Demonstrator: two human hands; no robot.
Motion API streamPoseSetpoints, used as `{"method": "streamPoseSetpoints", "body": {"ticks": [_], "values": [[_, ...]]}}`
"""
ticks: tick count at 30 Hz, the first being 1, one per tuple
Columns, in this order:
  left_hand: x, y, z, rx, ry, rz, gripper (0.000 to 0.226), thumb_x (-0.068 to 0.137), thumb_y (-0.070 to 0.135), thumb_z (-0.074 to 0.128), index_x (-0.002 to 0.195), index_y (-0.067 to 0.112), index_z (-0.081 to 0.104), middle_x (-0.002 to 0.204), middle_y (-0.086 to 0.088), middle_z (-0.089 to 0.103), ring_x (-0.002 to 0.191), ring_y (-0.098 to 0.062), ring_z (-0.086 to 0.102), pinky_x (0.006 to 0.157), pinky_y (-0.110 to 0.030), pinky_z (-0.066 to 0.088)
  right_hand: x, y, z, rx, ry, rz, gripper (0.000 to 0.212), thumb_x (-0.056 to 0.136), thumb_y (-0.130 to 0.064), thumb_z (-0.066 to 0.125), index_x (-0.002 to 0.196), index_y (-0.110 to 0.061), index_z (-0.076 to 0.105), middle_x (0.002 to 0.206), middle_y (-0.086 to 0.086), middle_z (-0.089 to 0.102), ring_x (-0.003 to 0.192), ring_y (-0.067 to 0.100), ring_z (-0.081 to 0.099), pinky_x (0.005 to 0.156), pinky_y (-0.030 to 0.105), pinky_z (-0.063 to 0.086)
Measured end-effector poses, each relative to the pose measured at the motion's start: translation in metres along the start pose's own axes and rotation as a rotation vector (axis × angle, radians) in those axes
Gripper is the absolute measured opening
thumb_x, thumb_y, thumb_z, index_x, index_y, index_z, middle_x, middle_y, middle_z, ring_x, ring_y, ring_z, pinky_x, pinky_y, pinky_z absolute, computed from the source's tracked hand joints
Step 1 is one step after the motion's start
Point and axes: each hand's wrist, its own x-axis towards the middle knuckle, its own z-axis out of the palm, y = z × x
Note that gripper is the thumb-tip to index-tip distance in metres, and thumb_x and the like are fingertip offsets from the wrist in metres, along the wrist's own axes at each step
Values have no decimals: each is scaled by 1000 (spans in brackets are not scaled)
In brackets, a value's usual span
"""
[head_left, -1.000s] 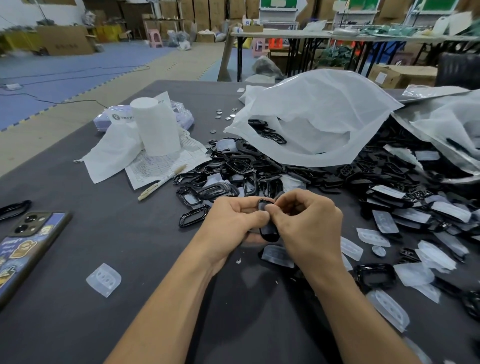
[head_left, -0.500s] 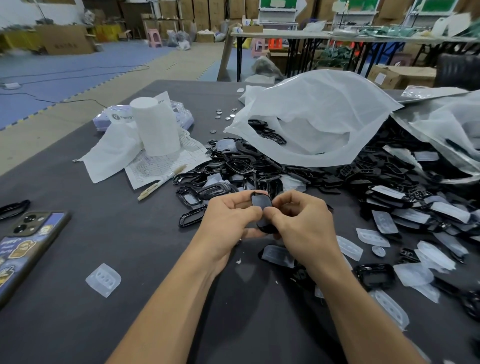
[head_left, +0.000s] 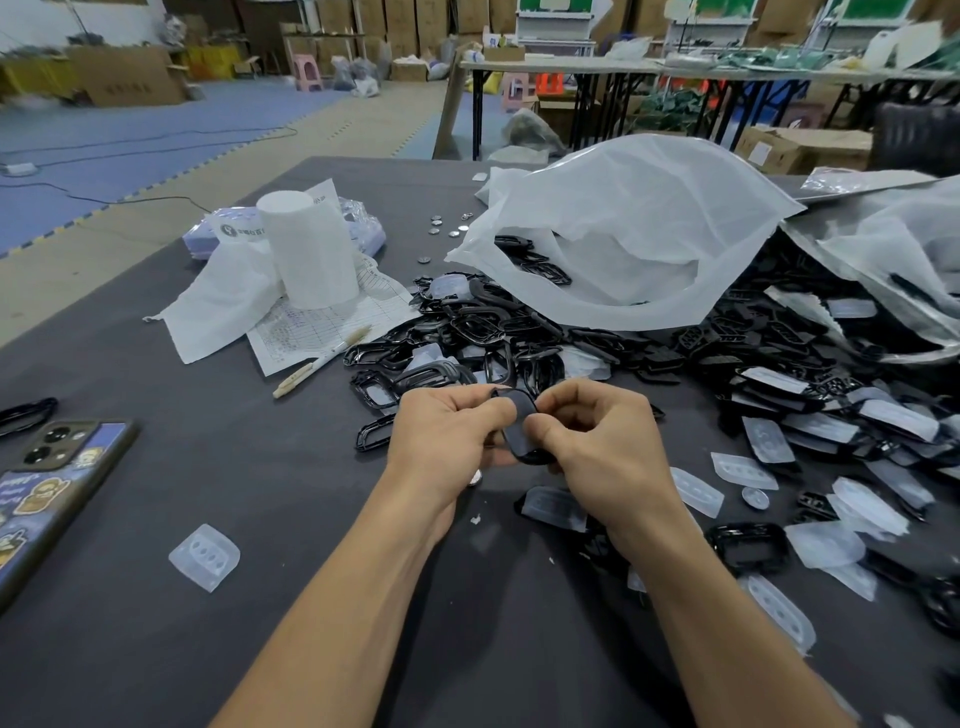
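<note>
Above surface, centre: left hand and right hand both pinch black oval shell, thumbs on its face, fingers curled behind. Beyond: heap of black frames. Clear pad lies left; phone further left.

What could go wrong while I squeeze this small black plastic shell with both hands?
The left hand and right hand pinch the small black plastic shell in mid-air; it might slip into the heap of black plastic frames behind and get lost. The right wrist may sweep the translucent rubbery pad beneath it aside.
</note>
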Motion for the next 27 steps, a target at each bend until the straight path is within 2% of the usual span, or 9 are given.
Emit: {"method": "streamPoseSetpoints", "body": {"ticks": [4, 8, 11, 13, 15, 18, 22, 25, 27], "values": [[2, -4, 2, -25, 29, 14, 12, 91, -7, 65, 87, -8, 76, 78, -21, 61, 71, -29, 59, 58, -27, 60, -1, 2, 3, -49, -8, -31, 12, 76, -25, 80, 81, -28, 69, 72, -4, 74, 66, 18, 69, 71, 45, 61], [1, -5, 3, 10, 25, 38, 20, 90, -5, 66, 90, 7, 82, 78, -17, 67, 70, -26, 61, 60, -24, 57, 0, 2, 1, -25, -22, 11, 23, 74, -16, 81, 83, -30, 67, 69, 0, 74, 56, 14, 63, 66, 44, 60], [1, -2, -1, 104, 31, 111, 29, 80, -5, 74, 91, 20, 83, 68, -18, 64, 64, -22, 57, 69, -34, 50, 0, 1, -4, 53, -69, 39, 24, 73, -7, 81, 82, -27, 69, 67, 2, 74, 50, 12, 59, 56, 33, 53], [1, -1, -3, 107, 43, 131, 30, 76, -6, 77, 85, 22, 83, 74, -26, 71, 64, -23, 63, 70, -38, 53, 1, 0, -6, 125, -91, 57, 23, 73, -3, 82, 78, -22, 71, 65, 4, 73, 48, 12, 55, 49, 25, 46], [0, 0, -3, 86, 78, 139, 30, 77, -10, 79, 80, 20, 82, 76, -21, 76, 62, -21, 68, 66, -33, 57, 1, 0, -6, 168, -85, 67, 22, 73, -2, 83, 76, -20, 73, 65, 3, 72, 48, 11, 55, 47, 21, 43], [-2, -1, 3, -1, 113, 131, 32, 80, -14, 77, 78, 17, 79, 71, -11, 77, 59, -17, 69, 56, -22, 58, 1, 0, -4, 138, -67, 34, 17, 77, -6, 82, 79, -21, 75, 68, -1, 73, 53, 9, 59, 52, 22, 47], [-2, -1, 10, -58, 150, 140, 29, 80, -17, 75, 79, 12, 77, 67, -9, 76, 55, -16, 67, 54, -21, 58, 0, -1, -1, 63, -54, 17, 20, 80, -3, 76, 81, -22, 74, 66, 2, 73, 51, 15, 63, 51, 25, 48], [-2, -1, 12, -84, 152, 145, 29, 81, -16, 75, 80, 13, 77, 69, -6, 77, 59, -14, 71, 59, -23, 62, 2, -2, -2, 219, -61, 106, 21, 84, 7, 73, 84, -14, 76, 66, 10, 73, 50, 18, 59, 47, 24, 44], [-3, -2, 13, -92, 162, 146, 28, 82, -14, 76, 81, 14, 78, 72, -8, 78, 64, -18, 72, 63, -28, 63, 3, -2, -2, 320, -60, 149, 21, 88, 12, 68, 96, -6, 73, 67, 11, 73, 49, 17, 60, 45, 23, 45]]}}
